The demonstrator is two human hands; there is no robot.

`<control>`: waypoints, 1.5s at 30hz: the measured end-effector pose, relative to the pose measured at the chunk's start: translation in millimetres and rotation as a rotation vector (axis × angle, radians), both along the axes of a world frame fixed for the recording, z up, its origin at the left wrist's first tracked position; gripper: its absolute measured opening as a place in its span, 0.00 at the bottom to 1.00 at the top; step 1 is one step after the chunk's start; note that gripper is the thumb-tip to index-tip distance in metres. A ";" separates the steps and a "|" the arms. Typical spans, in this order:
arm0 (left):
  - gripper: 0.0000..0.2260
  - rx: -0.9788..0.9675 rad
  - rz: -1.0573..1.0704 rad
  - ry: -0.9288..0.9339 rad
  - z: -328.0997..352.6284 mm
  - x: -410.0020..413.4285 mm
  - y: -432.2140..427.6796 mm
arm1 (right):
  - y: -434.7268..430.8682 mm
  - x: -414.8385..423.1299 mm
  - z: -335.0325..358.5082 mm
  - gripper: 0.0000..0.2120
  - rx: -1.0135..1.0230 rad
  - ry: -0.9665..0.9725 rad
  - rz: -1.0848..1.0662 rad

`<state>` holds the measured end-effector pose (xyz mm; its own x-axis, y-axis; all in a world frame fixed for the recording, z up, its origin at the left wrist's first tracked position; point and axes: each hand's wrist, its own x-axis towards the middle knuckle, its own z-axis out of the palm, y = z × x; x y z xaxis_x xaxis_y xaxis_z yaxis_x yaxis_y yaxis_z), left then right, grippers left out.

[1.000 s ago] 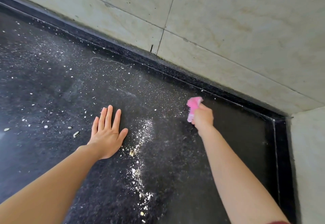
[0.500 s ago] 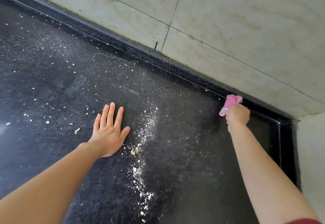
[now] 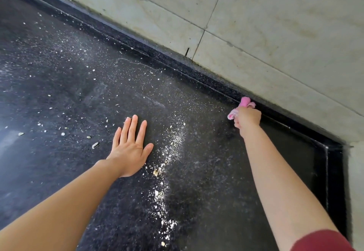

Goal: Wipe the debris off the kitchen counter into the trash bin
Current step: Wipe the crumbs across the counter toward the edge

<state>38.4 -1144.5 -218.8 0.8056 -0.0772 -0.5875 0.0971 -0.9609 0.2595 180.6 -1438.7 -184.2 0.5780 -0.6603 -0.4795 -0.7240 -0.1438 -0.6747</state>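
Note:
A black speckled kitchen counter (image 3: 206,181) fills the view. White and yellowish debris (image 3: 167,164) lies in a swept line down its middle, and finer crumbs are scattered over the left part. My right hand (image 3: 247,119) grips a bunched pink cloth (image 3: 244,106) at the back of the counter, against the raised black edge. My left hand (image 3: 130,148) rests flat on the counter with straight fingers, just left of the debris line. No trash bin is in view.
A raised black backsplash strip (image 3: 157,54) runs along the back and turns down the right side (image 3: 334,172). Pale tiled wall (image 3: 256,34) rises behind it. Larger crumbs (image 3: 95,144) lie left of my left hand.
My right hand carried the pink cloth from the counter's middle back and to the right, up to the raised rear edge. My left hand stayed flat in place.

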 end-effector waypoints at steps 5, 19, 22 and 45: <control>0.29 -0.009 -0.001 0.002 1.0 0.8 -0.3 | -24.2 -8.5 18.0 0.10 -0.025 0.050 0.024; 0.29 -0.024 -0.004 -0.005 0.5 0.0 0.1 | 0.4 -2.5 13.3 0.14 -0.105 0.050 0.304; 0.29 -0.027 -0.006 -0.004 0.5 0.5 0.8 | 15.7 8.5 8.9 0.23 -0.055 0.100 0.495; 0.30 -0.034 -0.010 -0.010 1.1 -0.5 2.0 | 121.4 -9.7 -1.3 0.14 0.085 -0.001 0.963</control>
<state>37.9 -1142.5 -217.6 0.8108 -0.1047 -0.5759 0.0850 -0.9524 0.2928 170.9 -1317.4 -185.5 0.8538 0.1332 -0.5033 -0.3210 -0.6262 -0.7105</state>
